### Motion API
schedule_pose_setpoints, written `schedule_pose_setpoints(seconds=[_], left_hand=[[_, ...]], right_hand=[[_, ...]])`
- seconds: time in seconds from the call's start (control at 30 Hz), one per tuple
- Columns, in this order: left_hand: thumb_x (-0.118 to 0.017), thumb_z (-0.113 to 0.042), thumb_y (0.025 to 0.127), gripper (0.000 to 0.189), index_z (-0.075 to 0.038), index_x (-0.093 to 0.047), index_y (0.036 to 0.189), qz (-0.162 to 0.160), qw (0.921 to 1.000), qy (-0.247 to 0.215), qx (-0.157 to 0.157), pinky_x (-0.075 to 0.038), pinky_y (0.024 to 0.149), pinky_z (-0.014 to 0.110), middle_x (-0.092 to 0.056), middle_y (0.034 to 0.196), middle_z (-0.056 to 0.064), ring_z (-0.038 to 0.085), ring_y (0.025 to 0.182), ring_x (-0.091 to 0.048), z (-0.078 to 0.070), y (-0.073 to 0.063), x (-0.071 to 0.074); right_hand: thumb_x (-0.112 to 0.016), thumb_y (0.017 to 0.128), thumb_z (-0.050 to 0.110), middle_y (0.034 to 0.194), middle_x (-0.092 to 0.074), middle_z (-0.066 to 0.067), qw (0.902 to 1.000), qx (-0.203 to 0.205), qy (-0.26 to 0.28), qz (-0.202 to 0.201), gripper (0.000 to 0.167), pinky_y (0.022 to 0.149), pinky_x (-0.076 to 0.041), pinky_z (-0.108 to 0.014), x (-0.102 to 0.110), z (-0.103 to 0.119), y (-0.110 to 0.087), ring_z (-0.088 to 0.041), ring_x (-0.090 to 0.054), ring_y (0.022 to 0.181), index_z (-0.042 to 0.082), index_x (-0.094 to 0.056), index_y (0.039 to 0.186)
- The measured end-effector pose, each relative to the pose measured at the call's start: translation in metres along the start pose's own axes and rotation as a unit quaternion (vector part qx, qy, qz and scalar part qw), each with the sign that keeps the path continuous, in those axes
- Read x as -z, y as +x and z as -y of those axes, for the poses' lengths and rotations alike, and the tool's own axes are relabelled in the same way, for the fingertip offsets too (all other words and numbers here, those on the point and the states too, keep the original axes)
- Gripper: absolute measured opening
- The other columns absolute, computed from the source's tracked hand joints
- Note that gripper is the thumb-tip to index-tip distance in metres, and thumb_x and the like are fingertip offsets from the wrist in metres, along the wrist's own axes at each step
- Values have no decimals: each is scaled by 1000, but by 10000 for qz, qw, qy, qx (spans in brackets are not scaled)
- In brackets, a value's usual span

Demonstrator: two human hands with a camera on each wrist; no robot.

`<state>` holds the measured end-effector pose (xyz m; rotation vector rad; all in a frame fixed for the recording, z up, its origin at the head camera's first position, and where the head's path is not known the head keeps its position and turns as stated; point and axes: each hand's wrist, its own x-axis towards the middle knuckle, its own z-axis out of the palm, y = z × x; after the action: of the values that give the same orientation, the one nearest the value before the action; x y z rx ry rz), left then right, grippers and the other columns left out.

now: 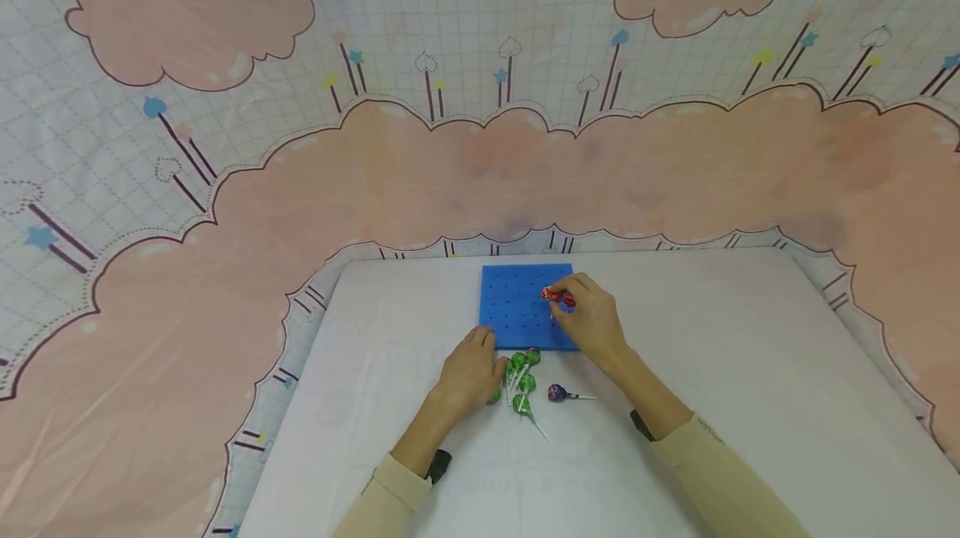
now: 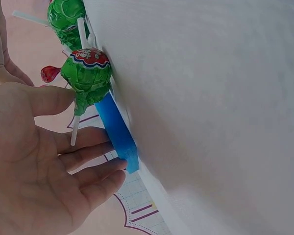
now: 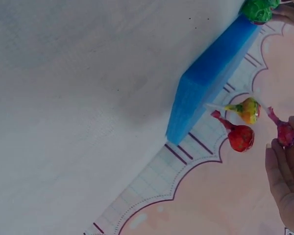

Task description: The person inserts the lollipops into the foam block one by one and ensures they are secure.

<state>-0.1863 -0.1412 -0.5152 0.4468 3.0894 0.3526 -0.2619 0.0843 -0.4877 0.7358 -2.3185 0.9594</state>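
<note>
A blue foam board (image 1: 517,304) dotted with small holes lies on the table. My right hand (image 1: 592,321) is over its right part and pinches a pinkish-red lollipop (image 3: 287,134) by its wrapped head, stick pointing down at the board. Beside it, a red lollipop (image 3: 241,138) and a yellow one (image 3: 249,110) stand upright in the board. My left hand (image 1: 468,371) rests at the front left corner, its fingertips against the board's edge in the left wrist view. Its thumb is right at a green lollipop (image 2: 88,71).
Several green lollipops (image 1: 522,404) lie in a loose pile in front of the board. To their right lies a purple lollipop (image 1: 557,393), stick pointing right. A white cloth covers the table (image 1: 375,329). Behind it hangs a cloud-printed curtain (image 1: 480,179).
</note>
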Motion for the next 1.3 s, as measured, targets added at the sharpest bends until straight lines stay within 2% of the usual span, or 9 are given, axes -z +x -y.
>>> schedule_pose_setpoints(seconds=[0.4,1.03,1.3], left_hand=[[-55,-30,108,53,12,-51,142,14,10000,-52,8,-41,119,44,-52,147,24,39,142,-48,-1,-1,2],[-53,-30,109,55,11,-49,145,78,9998,-153,58,-40,120,45,-51,150,24,39,144,-47,0,0,1],[-54,-29,109,56,12,-48,146,58,9999,-137,51,-40,120,45,-51,150,25,40,143,-47,0,-1,2]], right_hand=[[-88,82,1,101,-69,-12,9999,-111,-83,101,22,71,-64,-37,-4,-6,1,-30,-73,87,1,-74,99],[-90,78,-2,98,-70,-13,9998,-147,-154,-25,24,67,-64,-37,-14,-15,-1,-29,-73,81,0,-74,96],[-90,79,-1,99,-70,-12,9995,-228,-207,48,23,68,-64,-36,-15,-15,-1,-27,-71,80,1,-75,97]])
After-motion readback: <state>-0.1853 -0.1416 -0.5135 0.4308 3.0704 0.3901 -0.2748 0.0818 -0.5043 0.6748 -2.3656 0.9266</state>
